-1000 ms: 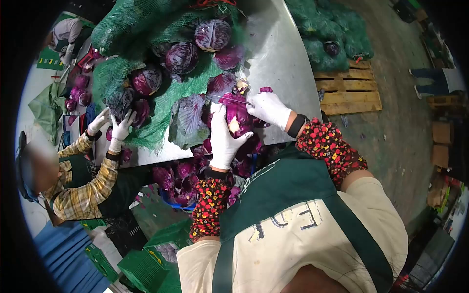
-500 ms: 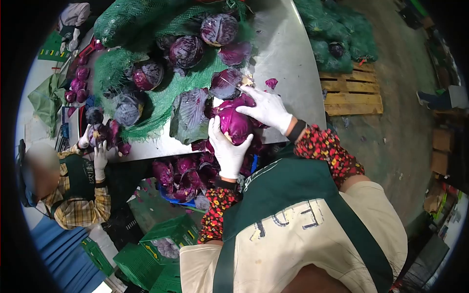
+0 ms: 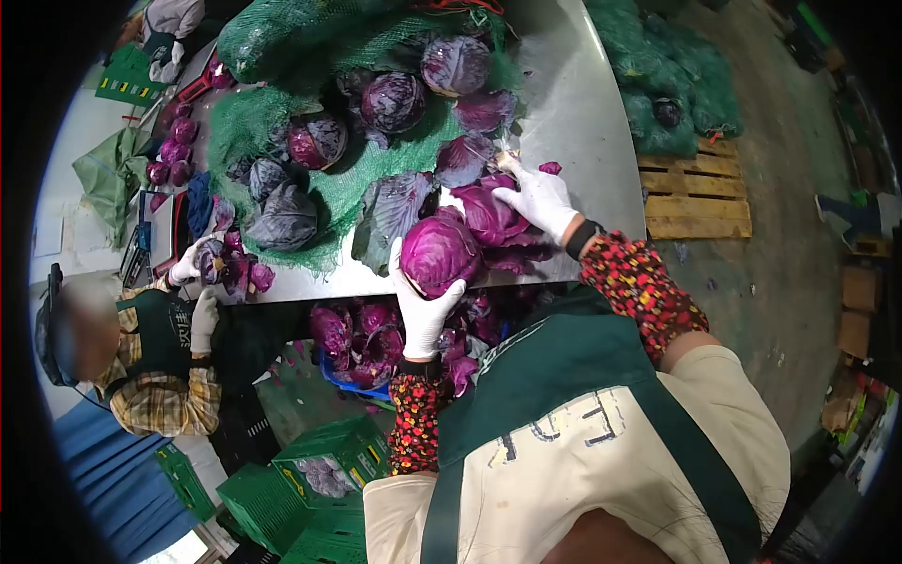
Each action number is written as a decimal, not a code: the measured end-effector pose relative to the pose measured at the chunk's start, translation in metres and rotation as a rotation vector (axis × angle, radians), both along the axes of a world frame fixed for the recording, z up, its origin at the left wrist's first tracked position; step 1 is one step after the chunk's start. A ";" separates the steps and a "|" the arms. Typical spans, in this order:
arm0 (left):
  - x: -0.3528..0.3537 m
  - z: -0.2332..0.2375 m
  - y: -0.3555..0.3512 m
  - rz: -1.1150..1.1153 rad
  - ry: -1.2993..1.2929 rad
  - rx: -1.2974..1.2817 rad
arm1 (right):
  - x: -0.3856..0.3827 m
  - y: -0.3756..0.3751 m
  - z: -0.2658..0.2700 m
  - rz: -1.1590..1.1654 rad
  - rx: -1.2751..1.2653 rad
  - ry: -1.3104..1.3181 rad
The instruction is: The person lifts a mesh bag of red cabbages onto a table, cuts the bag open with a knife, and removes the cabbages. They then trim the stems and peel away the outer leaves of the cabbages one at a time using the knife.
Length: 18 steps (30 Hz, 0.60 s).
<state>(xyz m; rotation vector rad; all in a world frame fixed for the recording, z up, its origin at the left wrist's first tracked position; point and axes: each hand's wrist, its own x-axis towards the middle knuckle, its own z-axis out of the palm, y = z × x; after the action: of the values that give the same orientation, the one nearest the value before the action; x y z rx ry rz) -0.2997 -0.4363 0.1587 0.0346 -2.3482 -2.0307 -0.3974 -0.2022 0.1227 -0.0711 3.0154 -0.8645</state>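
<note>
A smooth purple cabbage (image 3: 440, 254) rests in my left hand (image 3: 421, 308), whose gloved fingers wrap round its near side. My right hand (image 3: 543, 199), also gloved, is at the right of some loose purple leaves (image 3: 490, 212); its fingers are bent, and what they grip, if anything, is too small to make out. Beside the cabbage lies a broad dark outer leaf (image 3: 385, 218). More unpeeled cabbages (image 3: 393, 101) sit on green netting (image 3: 348, 179) farther up the metal table (image 3: 564, 85).
A co-worker (image 3: 155, 348) at the left handles another cabbage (image 3: 214, 261). Below the table edge stands a blue container (image 3: 355, 383) of purple leaves. Green crates (image 3: 272, 508) are at the lower left. Netted sacks (image 3: 662, 85) lie on a wooden pallet (image 3: 695, 202) at the right.
The whole view has shifted, with the table scene farther right. The cabbage now shows apart from the leaves at its right, and my right hand has moved away from it.
</note>
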 end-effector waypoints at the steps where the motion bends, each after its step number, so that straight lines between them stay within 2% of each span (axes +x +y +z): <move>1: -0.001 0.010 0.001 0.008 0.062 -0.084 | 0.008 -0.003 0.013 0.025 -0.083 0.185; 3: -0.010 0.025 0.006 0.014 0.042 -0.024 | 0.020 -0.013 0.061 0.177 -0.263 -0.018; 5: -0.017 0.027 0.007 0.033 0.103 -0.051 | 0.034 -0.027 0.077 0.272 -0.250 0.018; 7: -0.020 0.029 0.009 0.031 0.099 -0.015 | 0.035 -0.027 0.082 0.341 -0.278 0.015; 9: -0.020 0.034 0.008 0.017 0.093 0.043 | 0.031 -0.024 0.071 0.384 -0.507 0.057; 10: -0.020 0.031 0.003 0.009 0.143 -0.050 | 0.029 -0.021 0.066 0.355 -0.481 0.167; 11: -0.019 0.032 0.001 0.008 0.145 -0.054 | 0.027 -0.015 0.066 0.286 -0.582 0.055; 13: -0.016 0.035 -0.004 -0.029 -0.041 0.468 | 0.018 -0.006 0.066 0.056 -0.664 -0.059; 14: -0.014 0.027 -0.010 -0.069 -0.128 0.644 | 0.017 0.001 0.065 0.038 -0.608 -0.029; 15: -0.011 0.015 -0.018 -0.107 -0.215 0.818 | 0.014 0.004 0.067 0.139 -0.587 0.054; 17: -0.007 -0.005 -0.027 -0.063 -0.302 1.063 | 0.018 0.001 0.078 0.182 -0.474 -0.102; 18: -0.008 -0.004 -0.025 0.021 -0.352 1.100 | 0.015 -0.008 0.089 0.307 -0.615 -0.024</move>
<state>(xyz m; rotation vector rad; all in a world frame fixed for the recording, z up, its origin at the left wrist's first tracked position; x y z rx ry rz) -0.3081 -0.4612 0.1548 0.4571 -1.0031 -3.1758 -0.3821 -0.2105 0.2120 -0.4979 2.4951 -1.6743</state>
